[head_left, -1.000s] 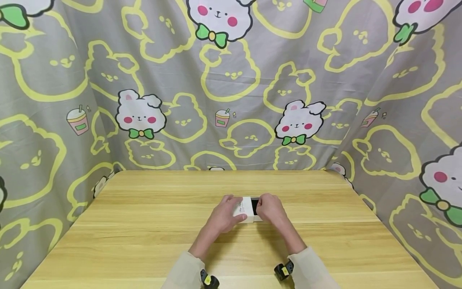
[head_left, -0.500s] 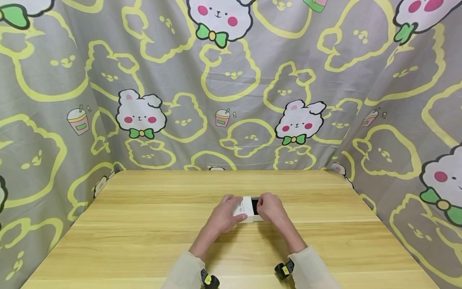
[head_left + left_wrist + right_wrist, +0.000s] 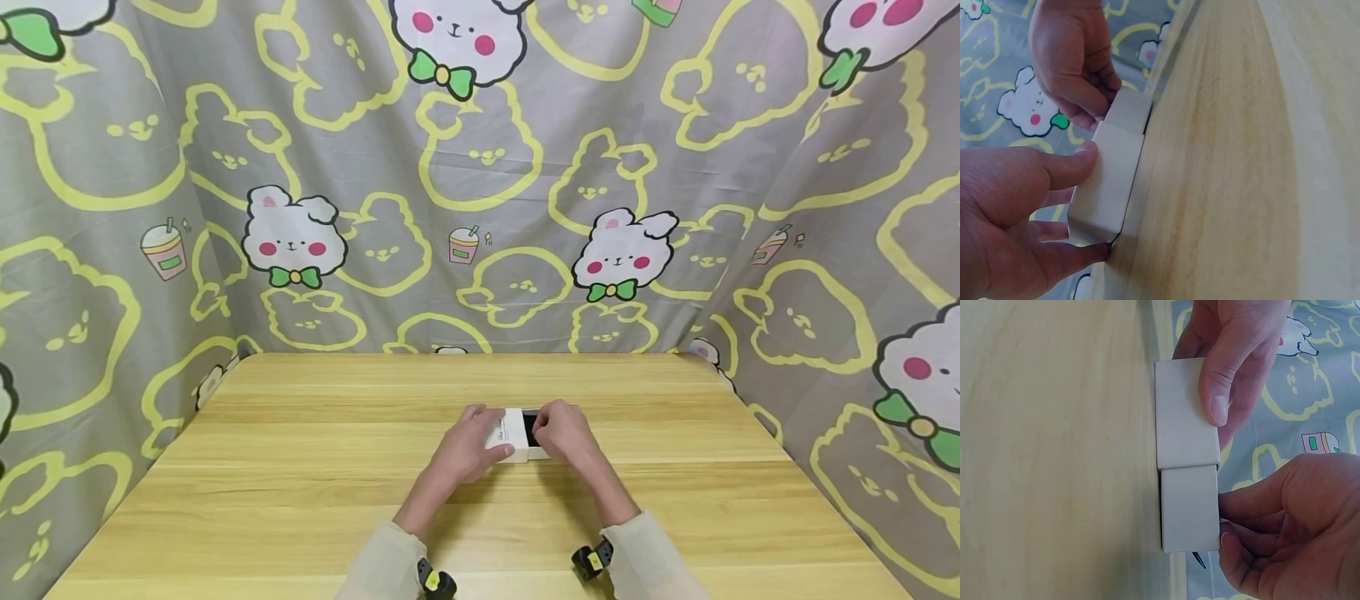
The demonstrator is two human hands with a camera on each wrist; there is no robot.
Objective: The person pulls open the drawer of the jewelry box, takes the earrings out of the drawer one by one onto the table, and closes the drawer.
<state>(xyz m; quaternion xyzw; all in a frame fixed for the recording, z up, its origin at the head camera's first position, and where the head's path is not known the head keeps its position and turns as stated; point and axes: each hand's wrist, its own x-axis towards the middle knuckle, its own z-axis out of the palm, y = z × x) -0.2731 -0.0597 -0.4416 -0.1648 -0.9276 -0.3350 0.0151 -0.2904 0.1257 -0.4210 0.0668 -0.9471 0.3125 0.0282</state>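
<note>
A small white drawer-style box (image 3: 515, 427) with thin dark script on its top lies on the table, its inner tray (image 3: 1190, 509) slid partly out to the right. Black lining shows inside the tray in the head view. My left hand (image 3: 467, 444) grips the outer sleeve (image 3: 1110, 181), thumb along its near side and fingers at its far side and end. Bent fingers of my right hand (image 3: 564, 431) dip over the tray's open top; I cannot tell what they pinch. A thin black tab (image 3: 1199, 559) sticks out past the tray's end.
The wood-grain table (image 3: 337, 500) spreads around the box. Patterned grey curtains (image 3: 480, 192) hang behind it and along both sides. Black wrist cameras (image 3: 437, 582) sit at both cuffs.
My right fingers shift very slightly over the tray. The left hand and the box stay in place.
</note>
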